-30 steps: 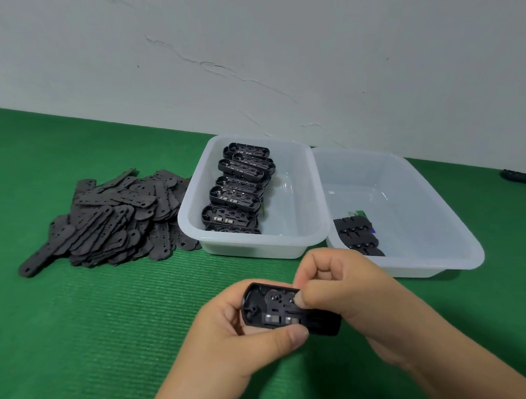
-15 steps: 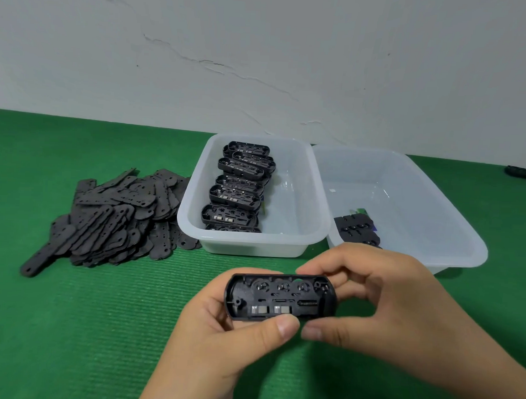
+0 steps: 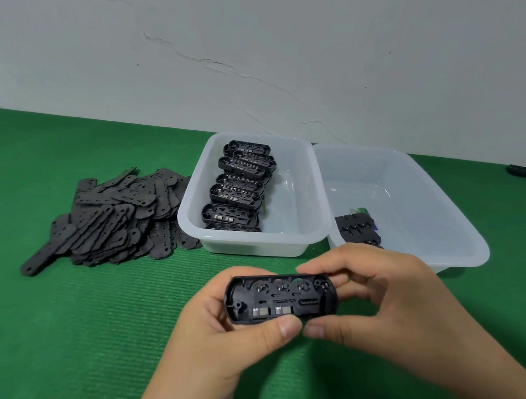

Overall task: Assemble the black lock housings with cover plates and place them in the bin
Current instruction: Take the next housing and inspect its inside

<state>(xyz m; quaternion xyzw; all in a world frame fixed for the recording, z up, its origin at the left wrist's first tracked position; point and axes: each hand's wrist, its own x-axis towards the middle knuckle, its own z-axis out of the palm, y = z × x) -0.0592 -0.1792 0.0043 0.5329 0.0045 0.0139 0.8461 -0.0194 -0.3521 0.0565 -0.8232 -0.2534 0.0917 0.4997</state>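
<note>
Both hands hold one black lock housing (image 3: 280,300) low in the middle of the view, its open side with dials and metal contacts facing me. My left hand (image 3: 218,338) grips its left end and lower edge, thumb on the front rim. My right hand (image 3: 380,308) pinches its right end between thumb and fingers. A heap of flat black cover plates (image 3: 115,218) lies on the green mat at the left. The left white bin (image 3: 302,230) holds several open housings (image 3: 238,189). The right white bin (image 3: 463,236) holds a few covered housings (image 3: 357,231) in its near left corner.
A green ribbed mat (image 3: 72,327) covers the table up to a cracked white wall (image 3: 260,65). The two bins stand side by side, touching, just beyond my hands. A small dark object (image 3: 523,171) lies at the far right edge.
The housing has turned flat with its open face toward me and risen slightly. My right hand slid from over its top to pinch the right end.
</note>
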